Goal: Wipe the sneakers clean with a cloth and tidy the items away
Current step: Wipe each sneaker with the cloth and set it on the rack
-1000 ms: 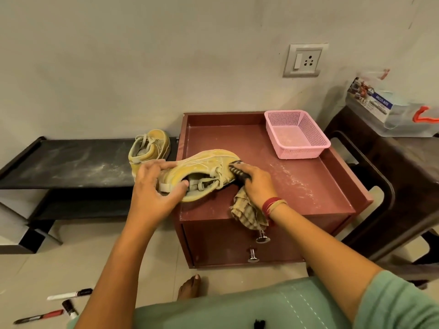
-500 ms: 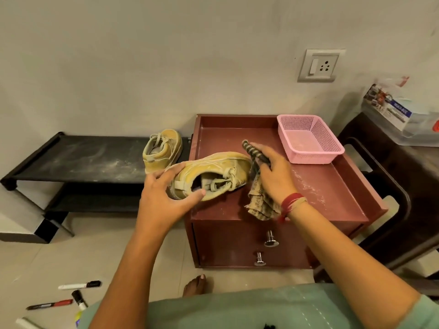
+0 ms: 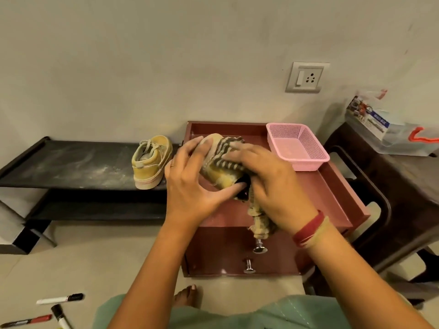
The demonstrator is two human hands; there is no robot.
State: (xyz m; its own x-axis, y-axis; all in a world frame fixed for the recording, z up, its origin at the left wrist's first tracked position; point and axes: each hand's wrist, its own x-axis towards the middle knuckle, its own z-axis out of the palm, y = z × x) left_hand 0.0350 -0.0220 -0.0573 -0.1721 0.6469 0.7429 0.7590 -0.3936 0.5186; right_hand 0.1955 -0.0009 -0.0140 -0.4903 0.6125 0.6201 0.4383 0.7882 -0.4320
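My left hand (image 3: 190, 186) grips a yellow sneaker (image 3: 217, 176) and holds it tilted above the red-brown cabinet top (image 3: 327, 186). My right hand (image 3: 268, 184) presses a striped cloth (image 3: 228, 150) over the sneaker, and the cloth's loose end (image 3: 260, 224) hangs below my wrist. Much of the held sneaker is hidden by the cloth and both hands. A second yellow sneaker (image 3: 150, 162) stands upright on the right end of the black shelf (image 3: 71, 162), apart from my hands.
A pink mesh basket (image 3: 297, 143) sits at the cabinet's back right. Two drawer knobs (image 3: 260, 248) stick out at the front. A dark chair (image 3: 392, 186) with a plastic box (image 3: 392, 136) stands to the right. Markers (image 3: 59, 299) lie on the floor at lower left, near my foot (image 3: 187, 295).
My left hand has lifted and turned the sneaker from lying sideways on the cabinet. My right hand has moved the cloth from beside the toe onto the top of the sneaker.
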